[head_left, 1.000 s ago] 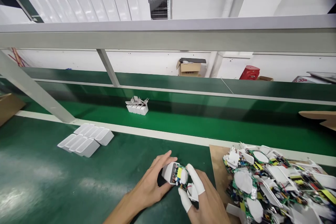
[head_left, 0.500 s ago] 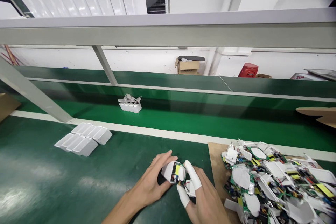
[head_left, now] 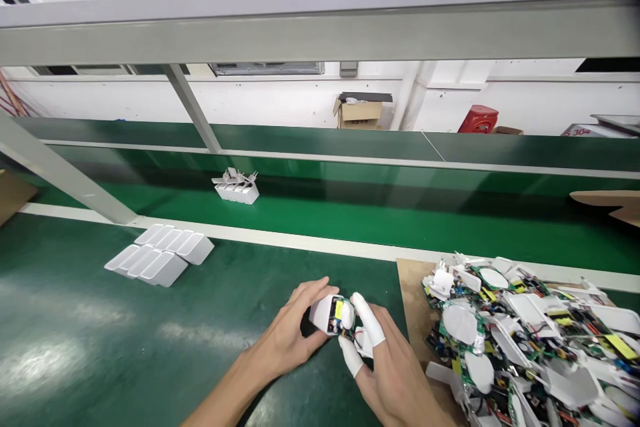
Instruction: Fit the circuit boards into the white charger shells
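Note:
My left hand point(head_left: 289, 330) curls around a small white charger shell point(head_left: 323, 310) with a circuit board point(head_left: 337, 315) sticking out of its open end. My right hand point(head_left: 385, 367), with white finger cots on two fingers, pinches the board end and a white plug cap point(head_left: 364, 341) tucked under the fingers. Both hands meet low over the green table point(head_left: 100, 347), just left of a brown board point(head_left: 413, 293).
A heap of circuit boards with white caps point(head_left: 520, 340) covers the brown board at the right. Several empty white shells point(head_left: 160, 257) lie in rows to the left. A cluster of assembled white chargers point(head_left: 236, 187) rides the green conveyor belt point(head_left: 400, 220) beyond a white rail.
The cluster of chargers on the belt has drifted left. My hands stay together on the shell and board, with only slight shifts of the fingers; the view has tipped down a little.

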The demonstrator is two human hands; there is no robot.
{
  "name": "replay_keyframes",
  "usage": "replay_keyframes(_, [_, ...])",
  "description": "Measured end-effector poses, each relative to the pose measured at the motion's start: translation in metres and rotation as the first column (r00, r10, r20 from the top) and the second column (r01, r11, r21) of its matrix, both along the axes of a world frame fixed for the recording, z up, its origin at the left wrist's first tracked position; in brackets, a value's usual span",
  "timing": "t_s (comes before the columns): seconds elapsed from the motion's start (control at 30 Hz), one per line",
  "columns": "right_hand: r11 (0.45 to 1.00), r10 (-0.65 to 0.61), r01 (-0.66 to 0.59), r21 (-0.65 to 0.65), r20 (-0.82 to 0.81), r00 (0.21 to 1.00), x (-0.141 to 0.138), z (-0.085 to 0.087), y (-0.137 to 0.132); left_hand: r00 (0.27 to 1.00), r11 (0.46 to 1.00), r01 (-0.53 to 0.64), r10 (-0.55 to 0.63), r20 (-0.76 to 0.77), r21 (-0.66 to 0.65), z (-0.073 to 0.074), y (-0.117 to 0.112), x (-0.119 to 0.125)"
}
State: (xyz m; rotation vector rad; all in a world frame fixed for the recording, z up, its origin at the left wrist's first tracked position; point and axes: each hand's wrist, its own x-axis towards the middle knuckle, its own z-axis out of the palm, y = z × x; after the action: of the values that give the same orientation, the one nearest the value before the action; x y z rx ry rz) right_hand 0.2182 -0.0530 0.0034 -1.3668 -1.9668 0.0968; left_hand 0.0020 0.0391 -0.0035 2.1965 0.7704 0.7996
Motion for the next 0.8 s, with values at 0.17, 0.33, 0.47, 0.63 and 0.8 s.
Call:
replay_keyframes(0.17, [1.0, 0.006, -0.005, -0.029, 0.03, 1.0, 0.001, -0.008, -0.003, 1.0, 1.0, -0.011, 0.011, -0.002, -0.021, 0.0, 0.0, 0.001])
replay_keyframes(0.33, [0.998, 0.008, -0.007, -0.061, 0.029, 1.0, 0.002, -0.009, -0.005, 1.0, 1.0, -0.008, 0.007, -0.006, -0.027, 0.001, 0.0, 0.002])
replay_keyframes(0.47, [0.998, 0.026, -0.024, -0.055, 0.034, 0.999, 0.002, 0.001, -0.005, 1.0, 1.0, -0.009, 0.009, 0.0, -0.008, 0.001, -0.001, 0.002])
replay_keyframes(0.63, [0.999, 0.027, -0.026, -0.041, 0.024, 0.999, 0.004, 0.007, -0.005, 1.0, 1.0, -0.023, 0.023, -0.002, -0.001, 0.003, -0.001, 0.002])
replay_keyframes(0.8, [0.997, 0.059, -0.058, -0.055, 0.014, 0.998, 0.007, 0.011, -0.005, 0.999, 0.999, -0.033, 0.032, 0.019, 0.015, 0.001, 0.0, 0.003])
